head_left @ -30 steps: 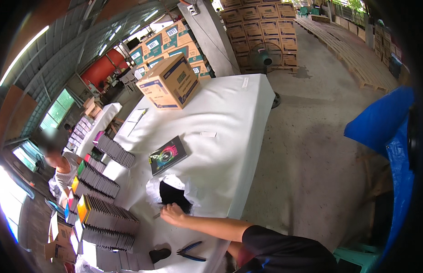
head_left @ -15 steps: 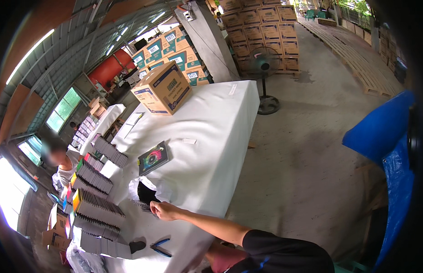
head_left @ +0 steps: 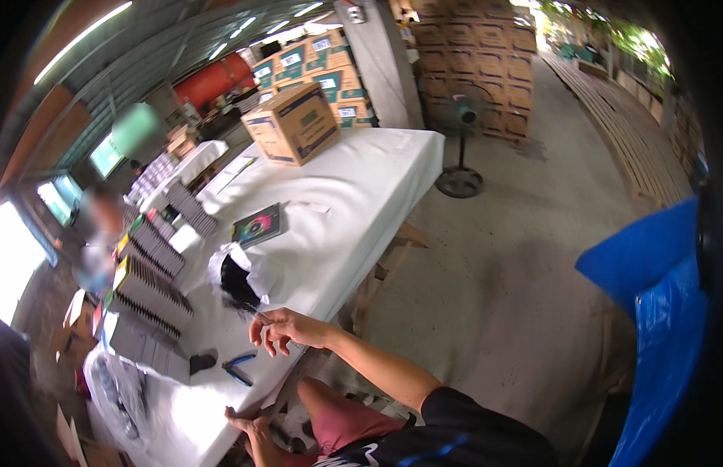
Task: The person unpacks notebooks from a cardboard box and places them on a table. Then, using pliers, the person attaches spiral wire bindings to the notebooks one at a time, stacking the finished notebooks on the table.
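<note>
Black bundle in crinkled clear plastic [head_left: 238, 282] at your right hand's [head_left: 287, 328] ten o'clock could slide off the white-clothed surface [head_left: 354, 187] if your loosely spread, empty fingers [head_left: 262, 336] snag the wrap; left hand [head_left: 251, 426] rests flat, holding nothing.

Cardboard box [head_left: 293, 124], standing fan [head_left: 461, 148], blue tarp [head_left: 657, 311], stacked cartons [head_left: 474, 47].

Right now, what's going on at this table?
A person sits at a white table. Their right hand reaches toward a black item in white wrapping; whether it holds anything is unclear. Their left hand rests on the table's near edge, beside blue-handled pliers. Rows of stacked flat boxes line the far side, with a cardboard box further along.
</note>
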